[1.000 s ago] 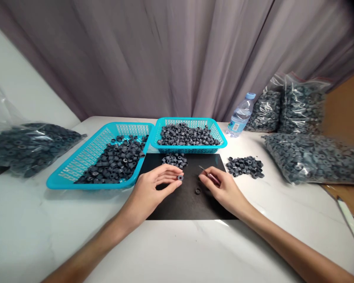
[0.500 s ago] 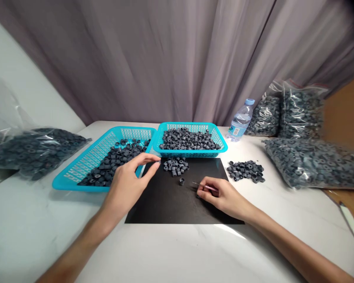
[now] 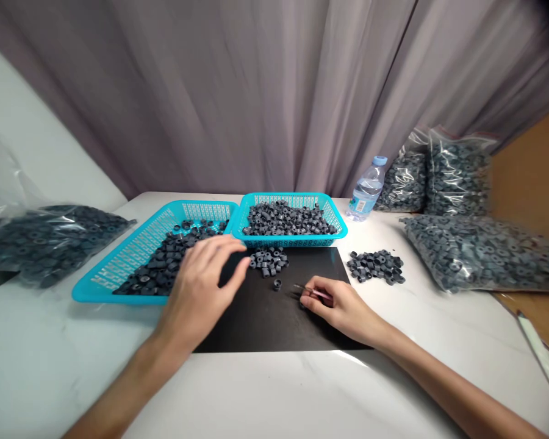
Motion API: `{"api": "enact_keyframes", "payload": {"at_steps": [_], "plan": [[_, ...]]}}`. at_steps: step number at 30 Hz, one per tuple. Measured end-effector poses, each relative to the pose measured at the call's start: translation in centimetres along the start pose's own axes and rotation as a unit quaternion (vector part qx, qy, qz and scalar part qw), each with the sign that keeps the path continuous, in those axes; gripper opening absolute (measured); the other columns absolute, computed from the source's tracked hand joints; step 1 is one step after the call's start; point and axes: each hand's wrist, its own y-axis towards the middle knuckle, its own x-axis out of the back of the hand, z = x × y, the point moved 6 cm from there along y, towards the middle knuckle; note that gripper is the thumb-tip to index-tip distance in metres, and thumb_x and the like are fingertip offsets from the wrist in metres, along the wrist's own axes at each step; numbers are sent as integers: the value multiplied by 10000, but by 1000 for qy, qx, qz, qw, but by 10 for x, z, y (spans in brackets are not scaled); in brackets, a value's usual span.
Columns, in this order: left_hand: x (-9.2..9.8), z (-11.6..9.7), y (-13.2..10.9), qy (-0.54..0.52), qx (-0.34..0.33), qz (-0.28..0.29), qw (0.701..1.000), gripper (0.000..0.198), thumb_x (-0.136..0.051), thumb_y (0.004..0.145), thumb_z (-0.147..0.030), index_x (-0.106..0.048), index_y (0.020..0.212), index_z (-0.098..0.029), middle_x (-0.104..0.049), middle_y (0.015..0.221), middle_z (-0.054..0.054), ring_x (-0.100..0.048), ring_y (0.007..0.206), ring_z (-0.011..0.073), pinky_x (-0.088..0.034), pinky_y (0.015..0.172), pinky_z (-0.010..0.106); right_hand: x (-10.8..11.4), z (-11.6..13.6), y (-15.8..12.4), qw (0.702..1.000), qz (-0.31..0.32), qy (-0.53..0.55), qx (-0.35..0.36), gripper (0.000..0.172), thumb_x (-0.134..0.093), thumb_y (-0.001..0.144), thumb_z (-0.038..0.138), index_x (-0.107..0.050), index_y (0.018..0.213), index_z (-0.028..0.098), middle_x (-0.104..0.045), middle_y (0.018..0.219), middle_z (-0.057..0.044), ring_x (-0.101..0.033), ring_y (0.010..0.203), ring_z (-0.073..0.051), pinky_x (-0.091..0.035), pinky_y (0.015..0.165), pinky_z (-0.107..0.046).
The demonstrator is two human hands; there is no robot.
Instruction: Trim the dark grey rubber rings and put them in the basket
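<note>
My left hand [image 3: 205, 280] hovers at the left edge of the black mat [image 3: 256, 329], thumb and fingers apart, with nothing visible between them. Beyond its fingertips is a small heap of dark grey ring-shaped pieces [image 3: 269, 261]. One loose ring [image 3: 277, 285] sits alone on the mat between my hands. My right hand [image 3: 332, 302] is closed round a thin tool with a pinkish handle [image 3: 320, 294], its slim tip pointing left toward that ring. Whether it is a blade or tweezers, I cannot tell. Something small and dark shows under the right fingertips.
Two turquoise baskets [image 3: 85, 294] [image 3: 293, 239] hold many grey pieces. Another heap [image 3: 376, 266] lies right of the mat. A water bottle [image 3: 366, 192] stands behind it. Filled clear bags lie at the left [image 3: 59, 238] and right [image 3: 480, 253], with more upright bags [image 3: 460, 174] behind.
The thumb and fingers of my left hand have spread apart from their near pinch. My right hand keeps its grip on the tool. The whole view has shifted slightly.
</note>
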Motion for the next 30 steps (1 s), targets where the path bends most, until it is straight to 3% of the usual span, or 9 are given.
{"api": "enact_keyframes", "payload": {"at_steps": [4,8,14,19,24,30], "plan": [[-31,-35,-18,-116,-23,124,985,176,-647,954,-325,-652,1101,-228,-712,1159,51,-648,1111,251,-457,1028,415,-6,4,-2,998,-18,65,-8,265,-616,950,452,-609,857,204,-547,727,25,-478,671,-143,-377,622,-249],[-53,-49,-33,-266,57,208,939,190,-702,921,-335,-658,1083,-244,-721,1082,5,-678,1010,191,-520,940,322,-16,14,-5,980,-34,193,-16,326,-664,919,493,-561,829,197,-514,749,28,-451,688,-136,-363,630,-252],[-50,-43,-28,-367,151,189,898,56,-725,897,-280,-726,890,-225,-748,853,-24,-707,800,152,-557,784,249,-18,25,-11,966,-50,252,-22,332,-638,934,519,-618,860,196,-587,810,3,-522,743,-150,-415,690,-260],[-47,-33,-26,-390,167,171,889,96,-746,878,-308,-752,939,-234,-771,911,-12,-725,856,169,-568,822,269,-8,18,-10,972,-111,204,-32,372,-592,943,558,-693,929,201,-539,709,11,-452,617,-139,-358,562,-264],[-47,-28,-26,-393,150,185,888,155,-758,870,-308,-762,1013,-248,-766,980,7,-724,890,177,-575,864,293,0,5,-6,973,-158,161,-51,423,-561,945,590,-692,905,190,-492,643,22,-408,568,-137,-322,518,-264],[-46,-35,-26,-400,130,192,887,150,-739,885,-289,-760,1029,-253,-759,1001,7,-720,906,170,-576,880,285,1,8,-5,979,-149,136,-37,397,-559,954,561,-678,889,188,-538,704,10,-435,620,-146,-350,576,-267]]}}
